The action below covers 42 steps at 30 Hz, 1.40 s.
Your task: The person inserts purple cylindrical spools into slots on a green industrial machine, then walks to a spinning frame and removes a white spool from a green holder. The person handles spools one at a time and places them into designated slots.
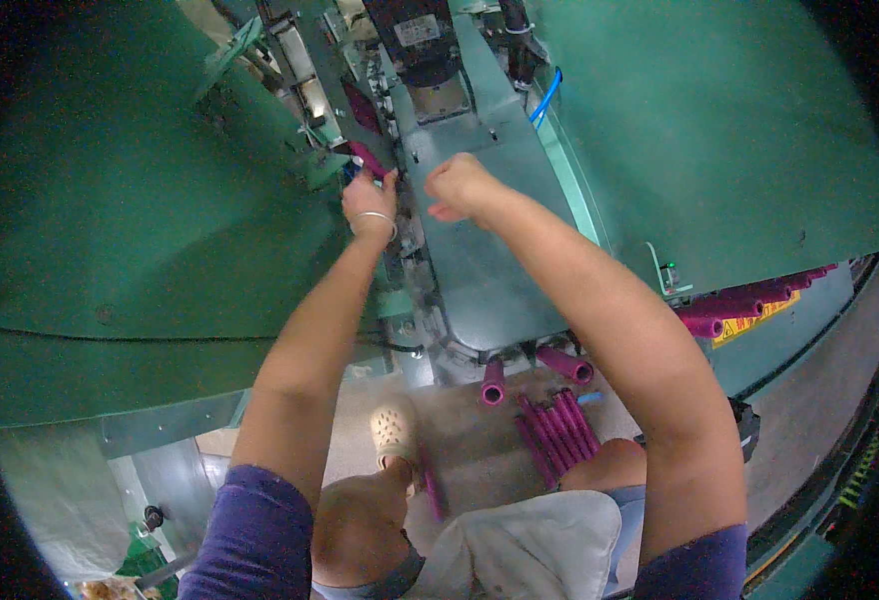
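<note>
My left hand (370,203), with a pale band at its wrist, reaches into the narrow channel of a green machine. Its fingers close around the near end of a magenta tube (365,154), which slants away among dark metal parts; the fingertips are partly hidden. Over the grey-green machine cover (505,260), to the right of the channel, my right hand (463,188) hovers with fingers curled in and pressed together. Whatever those fingers pinch, if anything, is too small to make out.
Hollow magenta tubes (493,382) stick out under the cover's near end. Several more magenta tubes (563,432) lie beside my leg, and a row of tubes (705,326) lines the right edge. Wide green panels (720,130) flank the channel. A black motor-like housing (415,40) stands at the far end.
</note>
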### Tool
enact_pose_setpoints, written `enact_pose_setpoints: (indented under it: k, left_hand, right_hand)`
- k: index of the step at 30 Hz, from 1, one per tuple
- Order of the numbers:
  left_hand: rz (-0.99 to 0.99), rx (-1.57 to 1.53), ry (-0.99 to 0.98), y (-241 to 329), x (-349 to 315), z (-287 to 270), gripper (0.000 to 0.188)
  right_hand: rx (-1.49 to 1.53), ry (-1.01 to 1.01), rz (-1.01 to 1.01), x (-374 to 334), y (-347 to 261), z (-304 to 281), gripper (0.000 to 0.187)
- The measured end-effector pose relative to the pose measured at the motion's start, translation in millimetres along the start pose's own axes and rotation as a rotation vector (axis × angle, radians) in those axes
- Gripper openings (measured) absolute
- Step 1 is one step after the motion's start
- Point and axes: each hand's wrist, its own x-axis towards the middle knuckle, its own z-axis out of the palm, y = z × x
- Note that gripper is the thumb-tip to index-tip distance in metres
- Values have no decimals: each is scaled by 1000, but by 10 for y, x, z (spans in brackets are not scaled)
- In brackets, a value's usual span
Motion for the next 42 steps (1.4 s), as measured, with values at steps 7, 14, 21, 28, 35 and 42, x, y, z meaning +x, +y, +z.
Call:
enact_pose_setpoints:
  k: [7, 14, 21, 28, 35, 42]
  left_hand:
    - [181, -7, -76, -41, 55, -215, 33]
    - [151, 39, -455, -97, -573, -732, 28]
    - [193, -439, -808, -234, -910, -650, 19]
    - [0, -457, -74, -229, -257, -198, 41]
    - [-114, -407, 165, 89, -51, 125, 39]
    - [63, -284, 276, -82, 73, 114, 34]
  right_hand:
    - [53, 31, 75, 37, -1, 119, 13]
    - [-863, -317, -369, 74, -43, 183, 32]
    - [-147, -399, -281, -153, 63, 332, 23]
    - [341, 70, 71, -163, 19, 209, 11]
    - [413, 28, 117, -237, -34, 89, 12]
    - [338, 52, 94, -101, -13, 77, 11]
